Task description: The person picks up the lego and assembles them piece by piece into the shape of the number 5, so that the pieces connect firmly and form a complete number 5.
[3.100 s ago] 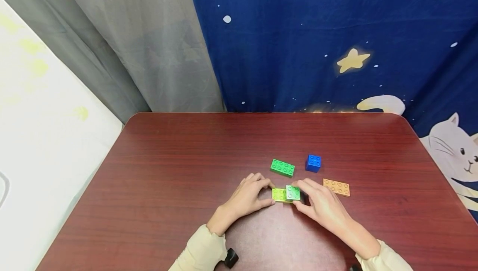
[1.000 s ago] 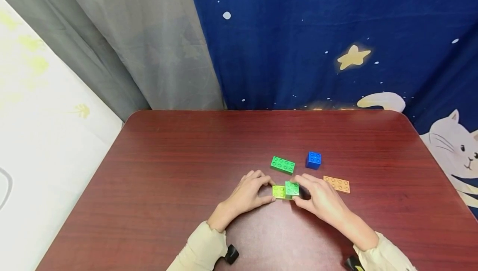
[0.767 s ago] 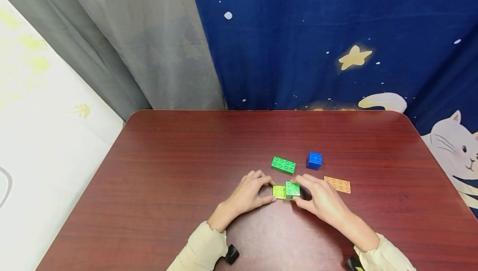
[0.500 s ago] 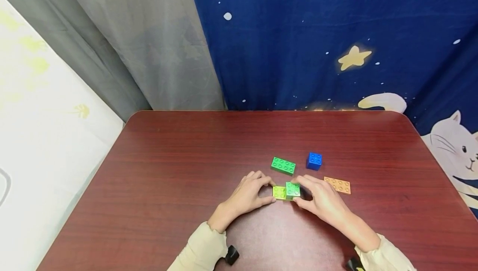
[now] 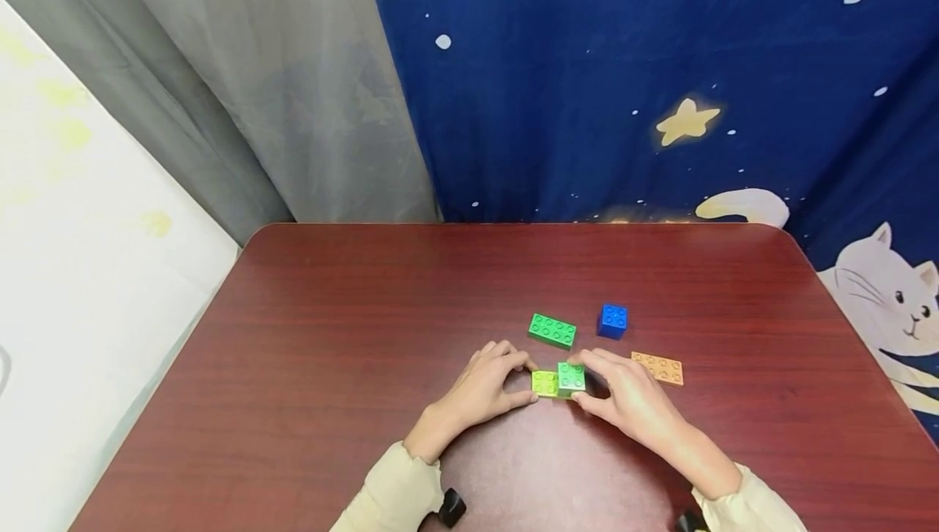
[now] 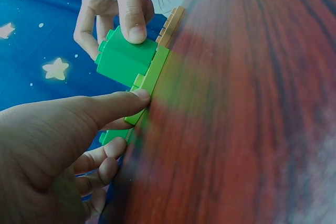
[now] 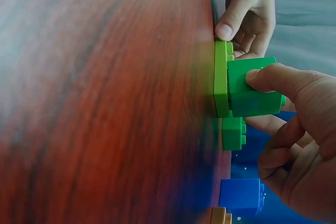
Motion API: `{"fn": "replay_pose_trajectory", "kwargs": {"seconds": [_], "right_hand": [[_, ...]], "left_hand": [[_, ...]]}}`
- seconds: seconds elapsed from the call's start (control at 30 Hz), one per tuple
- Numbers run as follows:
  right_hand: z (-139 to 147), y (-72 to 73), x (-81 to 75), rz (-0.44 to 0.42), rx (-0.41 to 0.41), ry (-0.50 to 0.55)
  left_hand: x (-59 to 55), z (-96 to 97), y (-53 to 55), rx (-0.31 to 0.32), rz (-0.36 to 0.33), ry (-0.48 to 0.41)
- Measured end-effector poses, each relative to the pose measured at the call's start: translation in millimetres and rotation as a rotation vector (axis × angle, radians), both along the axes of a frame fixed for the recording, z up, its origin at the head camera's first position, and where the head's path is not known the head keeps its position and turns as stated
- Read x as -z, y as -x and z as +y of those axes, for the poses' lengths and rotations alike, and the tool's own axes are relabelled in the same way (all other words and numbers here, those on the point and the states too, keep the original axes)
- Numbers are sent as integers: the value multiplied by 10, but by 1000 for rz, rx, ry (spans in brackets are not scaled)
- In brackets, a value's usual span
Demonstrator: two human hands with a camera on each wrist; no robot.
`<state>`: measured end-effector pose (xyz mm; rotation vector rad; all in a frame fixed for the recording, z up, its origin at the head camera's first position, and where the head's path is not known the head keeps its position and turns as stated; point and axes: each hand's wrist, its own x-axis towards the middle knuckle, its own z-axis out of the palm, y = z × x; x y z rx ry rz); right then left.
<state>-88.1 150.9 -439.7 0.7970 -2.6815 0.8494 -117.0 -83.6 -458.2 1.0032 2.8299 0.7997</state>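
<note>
On the reddish-brown wood-grain table [image 5: 330,336], the lime-green flat plastic plate with round studs [image 5: 544,384] lies between the hands, and the tall green plastic block with a four-stud top [image 5: 571,379] stands over its right half. The left hand [image 5: 480,385] pinches the plate's free end between thumb and forefinger; the right hand [image 5: 634,397] pinches the block, thumb on the near face. To seat the block well, I judge, keep the plate flat and fixed with the left pinch, align the block's edges with the plate, then press evenly straight down; a lopsided push could leave one side raised. The head view shows the plate's four uncovered studs and the layout behind: the green eight-stud plastic brick [image 5: 553,331], the blue square plastic block [image 5: 612,320] and the flat orange studded plate [image 5: 663,370]. Only the wrist views show the joint from the side; in the right wrist view, a narrow dark seam suggests incomplete seating, though I cannot be certain.
</note>
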Motion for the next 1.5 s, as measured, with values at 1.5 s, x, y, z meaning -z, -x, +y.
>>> {"fn": "replay_pose_trajectory", "kwargs": {"seconds": [1.5], "right_hand": [[8, -30, 42, -2, 18, 13]], "left_hand": [[19, -4, -21, -4, 21, -18]]}}
